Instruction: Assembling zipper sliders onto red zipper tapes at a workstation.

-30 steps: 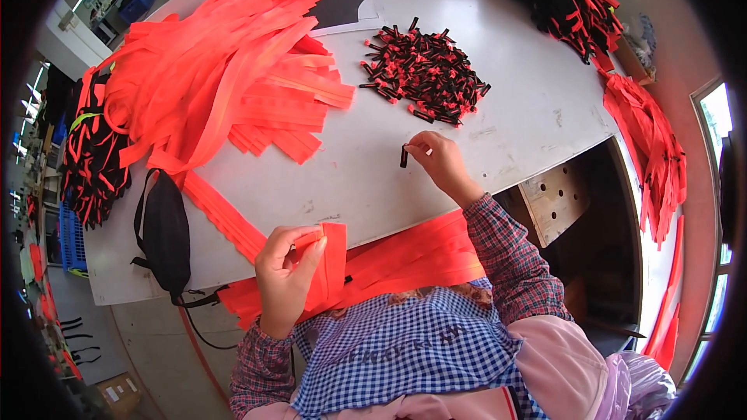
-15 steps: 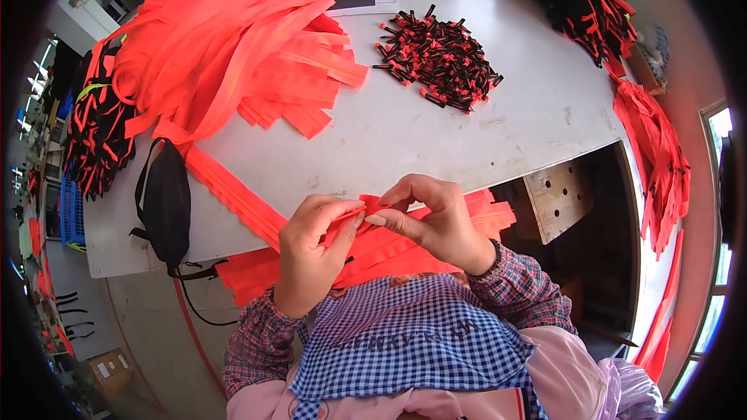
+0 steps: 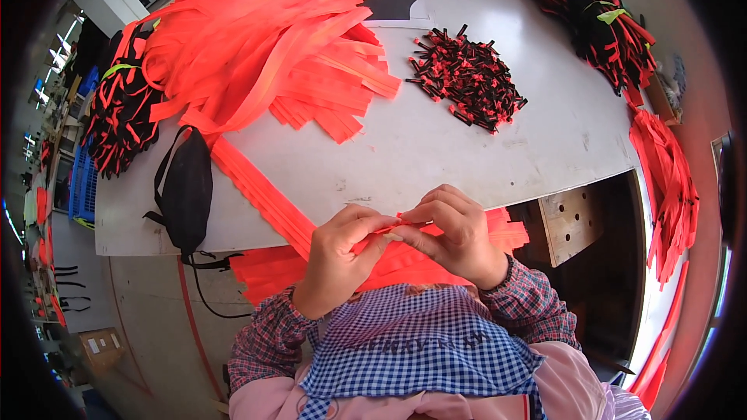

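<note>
Over my lap, both hands meet at the end of an orange-red zipper strip [image 3: 399,220]. My left hand [image 3: 336,253] pinches it between thumb and fingers. From the other side, my right hand [image 3: 455,233] pinches the same end, its thumb pointing toward the left thumb. Fingertips hide most of the piece between them, so I cannot tell whether a slider is there. More zipper strips [image 3: 264,271] lie across my lap beneath the hands. A flat band of strips [image 3: 261,196] runs from the table down to them.
A large heap of orange-red strips [image 3: 257,47] covers the table's far left. Small black-and-red zipper pulls [image 3: 471,82] are piled at the back middle. A black pouch [image 3: 187,190] hangs near the left edge. Black-and-red bundles [image 3: 595,27] sit far right, above an open compartment [image 3: 607,249].
My hands have drawn closer together, and the fingertips now cover more of the strip's end. The whole view has shifted slightly, moving the table things to the right.
</note>
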`<state>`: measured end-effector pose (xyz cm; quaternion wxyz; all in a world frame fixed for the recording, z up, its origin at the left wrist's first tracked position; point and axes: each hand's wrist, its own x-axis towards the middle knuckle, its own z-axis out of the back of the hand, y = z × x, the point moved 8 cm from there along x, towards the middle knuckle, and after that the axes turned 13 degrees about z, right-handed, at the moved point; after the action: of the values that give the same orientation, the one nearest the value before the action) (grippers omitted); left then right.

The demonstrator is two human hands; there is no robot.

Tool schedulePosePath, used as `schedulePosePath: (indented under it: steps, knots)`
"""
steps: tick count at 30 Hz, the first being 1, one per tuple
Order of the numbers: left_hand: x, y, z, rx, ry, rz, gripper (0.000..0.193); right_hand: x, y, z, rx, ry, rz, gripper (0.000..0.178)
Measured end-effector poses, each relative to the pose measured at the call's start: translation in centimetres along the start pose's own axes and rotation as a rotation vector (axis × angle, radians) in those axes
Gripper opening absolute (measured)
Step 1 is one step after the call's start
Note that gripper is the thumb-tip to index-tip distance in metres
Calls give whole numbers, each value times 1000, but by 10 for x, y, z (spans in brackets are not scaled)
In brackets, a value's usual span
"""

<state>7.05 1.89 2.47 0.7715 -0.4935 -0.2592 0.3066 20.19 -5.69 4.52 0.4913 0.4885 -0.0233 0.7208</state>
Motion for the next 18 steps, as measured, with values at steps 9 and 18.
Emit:
schedulePosePath:
  steps: [9, 18]
  knots:
    - [-2, 5, 0, 83, 14, 36, 19, 6, 3, -11, -33, 129, 41, 21]
    - [7, 30, 11, -465, 104, 265, 14, -23, -30, -44, 945, -3, -603, 16]
